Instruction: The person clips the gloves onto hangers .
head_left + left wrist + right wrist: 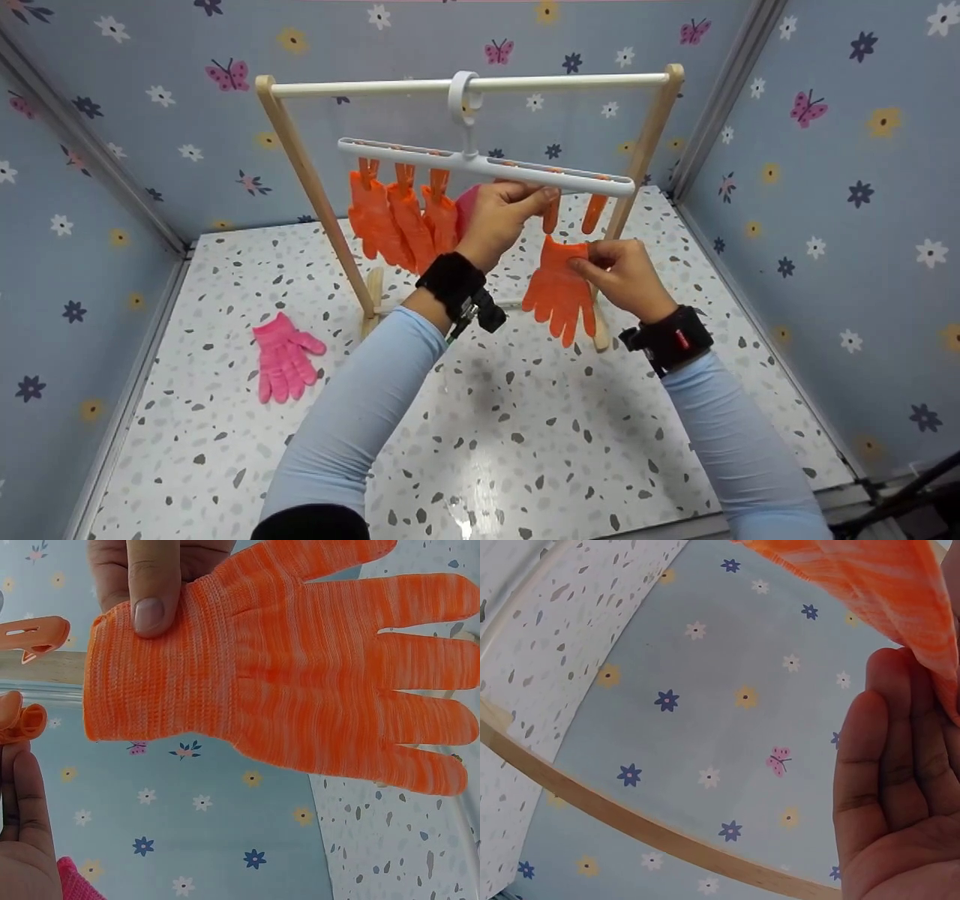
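My left hand point(496, 223) pinches an orange clothespin point(551, 214) under the right half of a white clip hanger point(420, 154). Just below that pin, my right hand point(628, 279) holds an orange knit glove point(561, 289) by the side of its cuff, thumb in front, with the glove's fingers hanging down. In the left wrist view the cuff of the glove point(157, 690) faces the pinched clothespin point(21, 718), with a gap between. Another clothespin point(594, 214) hangs at the hanger's right end. My right fingers point(900, 742) lie behind the glove in the right wrist view.
Several orange gloves point(371, 214) hang clipped on the hanger's left half; a pink one point(466, 206) is partly hidden behind my left hand. The hanger hooks over a white rod point(360, 88) on a wooden stand point(315, 199). Another pink glove point(286, 358) lies on the speckled surface point(480, 450).
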`<action>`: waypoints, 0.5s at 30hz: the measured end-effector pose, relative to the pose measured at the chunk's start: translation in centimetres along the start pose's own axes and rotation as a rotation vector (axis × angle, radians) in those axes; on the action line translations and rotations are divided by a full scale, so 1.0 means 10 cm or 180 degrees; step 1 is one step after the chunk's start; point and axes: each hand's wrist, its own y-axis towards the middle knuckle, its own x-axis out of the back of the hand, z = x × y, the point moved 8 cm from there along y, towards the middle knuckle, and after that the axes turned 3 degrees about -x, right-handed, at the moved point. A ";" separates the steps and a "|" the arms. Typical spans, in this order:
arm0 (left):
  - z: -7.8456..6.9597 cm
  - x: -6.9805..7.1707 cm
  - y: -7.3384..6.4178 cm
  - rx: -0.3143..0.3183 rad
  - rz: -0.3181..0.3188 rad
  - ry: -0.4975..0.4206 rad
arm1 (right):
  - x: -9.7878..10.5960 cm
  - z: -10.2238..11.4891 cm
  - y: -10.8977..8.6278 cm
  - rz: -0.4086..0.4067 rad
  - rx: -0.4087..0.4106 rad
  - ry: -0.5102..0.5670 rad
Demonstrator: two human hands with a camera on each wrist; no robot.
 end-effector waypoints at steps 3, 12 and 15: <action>0.00 0.00 0.00 -0.0001 0.0009 -0.0054 | -0.02 0.04 0.01 -0.0017 0.0041 0.0037; -0.01 0.00 -0.02 -0.0055 0.0070 -0.0111 | -0.09 0.09 0.03 -0.0035 0.0012 0.0231; 0.00 0.01 -0.02 -0.0022 0.0043 -0.0119 | -0.10 0.11 0.03 -0.0072 0.0007 0.0305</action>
